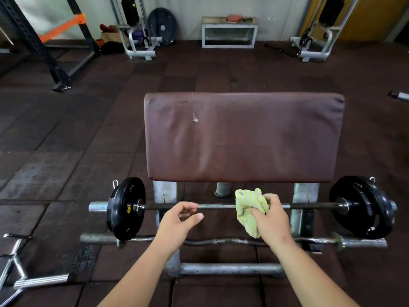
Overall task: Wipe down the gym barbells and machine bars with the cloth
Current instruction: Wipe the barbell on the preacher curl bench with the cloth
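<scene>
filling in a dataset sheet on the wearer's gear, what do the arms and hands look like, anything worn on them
The left forearm and right forearm are bare down to the bottom edge of the picture; no sleeve shows. The left hand and right hand wear no gloves. No watch, band, ring or marking shows on the sides in view.

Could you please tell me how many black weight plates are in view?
3: the left plate and right plate on the barbell, and a leaning plate by the far wall. Another may hide behind the right plate.
</scene>
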The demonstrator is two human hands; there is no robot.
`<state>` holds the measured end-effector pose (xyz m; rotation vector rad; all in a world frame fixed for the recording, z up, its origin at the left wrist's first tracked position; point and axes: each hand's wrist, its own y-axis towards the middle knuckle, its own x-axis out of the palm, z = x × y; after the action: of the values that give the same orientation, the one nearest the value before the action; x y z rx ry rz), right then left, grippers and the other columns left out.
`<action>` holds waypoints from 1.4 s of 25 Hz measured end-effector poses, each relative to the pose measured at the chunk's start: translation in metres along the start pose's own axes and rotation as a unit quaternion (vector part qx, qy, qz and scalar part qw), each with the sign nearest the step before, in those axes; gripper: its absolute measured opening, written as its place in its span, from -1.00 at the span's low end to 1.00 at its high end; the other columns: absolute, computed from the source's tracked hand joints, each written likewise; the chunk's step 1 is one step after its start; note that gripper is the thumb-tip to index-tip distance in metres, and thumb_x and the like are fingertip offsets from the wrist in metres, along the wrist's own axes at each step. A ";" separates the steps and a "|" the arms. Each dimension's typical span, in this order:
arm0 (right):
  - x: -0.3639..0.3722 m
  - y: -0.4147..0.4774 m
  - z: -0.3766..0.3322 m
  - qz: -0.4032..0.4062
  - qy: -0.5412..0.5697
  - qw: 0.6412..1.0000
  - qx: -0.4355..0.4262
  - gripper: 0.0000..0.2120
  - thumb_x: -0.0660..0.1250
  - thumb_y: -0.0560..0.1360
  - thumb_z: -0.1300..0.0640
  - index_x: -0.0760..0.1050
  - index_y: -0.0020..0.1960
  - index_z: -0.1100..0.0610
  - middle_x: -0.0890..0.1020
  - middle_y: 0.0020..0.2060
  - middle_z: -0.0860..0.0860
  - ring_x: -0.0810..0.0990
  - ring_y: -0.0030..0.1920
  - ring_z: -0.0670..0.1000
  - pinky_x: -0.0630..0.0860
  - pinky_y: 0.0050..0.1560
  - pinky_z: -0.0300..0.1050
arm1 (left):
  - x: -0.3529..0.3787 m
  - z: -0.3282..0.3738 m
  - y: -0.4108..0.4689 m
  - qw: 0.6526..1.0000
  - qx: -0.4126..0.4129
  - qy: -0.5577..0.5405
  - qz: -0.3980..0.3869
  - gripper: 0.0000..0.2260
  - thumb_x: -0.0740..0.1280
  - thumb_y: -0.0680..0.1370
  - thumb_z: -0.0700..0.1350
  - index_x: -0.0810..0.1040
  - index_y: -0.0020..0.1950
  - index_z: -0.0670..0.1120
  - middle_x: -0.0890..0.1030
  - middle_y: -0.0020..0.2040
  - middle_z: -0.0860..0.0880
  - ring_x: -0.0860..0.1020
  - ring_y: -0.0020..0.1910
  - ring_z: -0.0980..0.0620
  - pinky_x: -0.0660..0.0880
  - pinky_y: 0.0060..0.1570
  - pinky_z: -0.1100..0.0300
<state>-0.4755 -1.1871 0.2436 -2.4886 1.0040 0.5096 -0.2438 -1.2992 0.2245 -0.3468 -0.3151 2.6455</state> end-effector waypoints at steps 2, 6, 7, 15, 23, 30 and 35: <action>0.015 0.011 0.009 -0.004 -0.011 0.999 -0.033 -0.65 0.44 0.46 0.16 0.43 0.13 -0.14 0.66 -0.13 -0.14 0.60 -0.14 -0.20 0.41 -0.31 -0.39 | 0.001 -0.013 0.015 1.000 0.005 -0.007 -0.001 -0.82 0.54 0.45 -0.10 0.66 -0.01 0.12 0.70 -0.01 0.09 0.63 0.07 0.09 0.52 0.13 0.17; 0.049 0.036 0.045 -0.011 -0.037 0.992 -0.122 -0.43 0.41 0.47 0.23 0.41 0.36 -0.22 0.65 0.02 -0.27 0.61 0.02 -0.27 0.41 -0.10 -0.52 | 0.014 -0.045 0.041 0.999 0.031 -0.017 0.004 -0.81 0.53 0.46 -0.13 0.66 0.04 0.06 0.70 0.02 0.08 0.63 0.07 0.14 0.50 0.17 0.21; 0.057 0.042 0.055 -0.009 -0.049 0.988 -0.148 -0.39 0.41 0.45 0.27 0.42 0.39 -0.19 0.63 0.07 -0.27 0.59 0.07 -0.28 0.37 0.00 -0.54 | 0.018 -0.054 0.046 0.999 0.038 -0.018 0.004 -0.81 0.53 0.47 -0.13 0.66 0.04 0.05 0.70 0.03 0.09 0.63 0.07 0.14 0.50 0.17 0.21; 0.123 0.099 0.150 0.043 -0.124 0.927 -0.351 -0.23 0.29 0.28 0.43 0.43 0.44 -0.01 0.40 0.36 -0.35 0.39 0.44 -0.10 0.16 0.45 -0.40 | 0.047 -0.125 0.089 0.993 0.115 -0.030 0.017 -0.78 0.51 0.47 -0.20 0.65 0.07 0.00 0.69 -0.02 0.12 0.62 0.01 0.22 0.47 0.02 0.38; 0.153 0.119 0.204 0.113 -0.197 0.854 -0.468 -0.31 0.40 0.38 0.00 0.40 0.50 0.05 0.40 0.51 -0.04 0.31 0.54 0.06 0.27 0.51 0.22 | 0.062 -0.176 0.106 0.967 0.248 -0.050 0.041 -0.73 0.54 0.42 -0.11 0.64 0.10 -0.03 0.69 0.00 0.02 0.62 0.02 0.15 0.52 0.06 0.34; 0.158 0.117 0.208 0.099 -0.234 0.859 -0.445 -0.53 0.25 0.50 -0.14 0.42 0.36 0.00 0.38 0.52 -0.04 0.28 0.56 0.04 0.21 0.55 0.12 | 0.052 -0.201 0.098 0.953 0.291 -0.029 0.082 -0.72 0.51 0.46 -0.22 0.62 0.12 0.00 0.69 0.07 0.08 0.61 0.12 0.19 0.50 0.12 0.33; 0.155 0.114 0.176 0.079 -0.293 0.864 -0.402 -0.68 0.21 0.36 -0.15 0.35 0.06 -0.05 0.58 0.03 -0.09 0.52 0.10 0.08 0.44 0.10 0.02 | 0.024 -0.210 0.117 0.914 0.329 0.177 0.158 -0.65 0.52 0.45 -0.03 0.55 0.20 0.17 0.59 0.16 0.25 0.51 0.22 0.26 0.41 0.20 0.24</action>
<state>-0.4841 -1.2629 -0.0059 -2.5729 0.8286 1.9362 -0.2506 -1.3563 -0.0102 -0.6696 0.7946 2.7161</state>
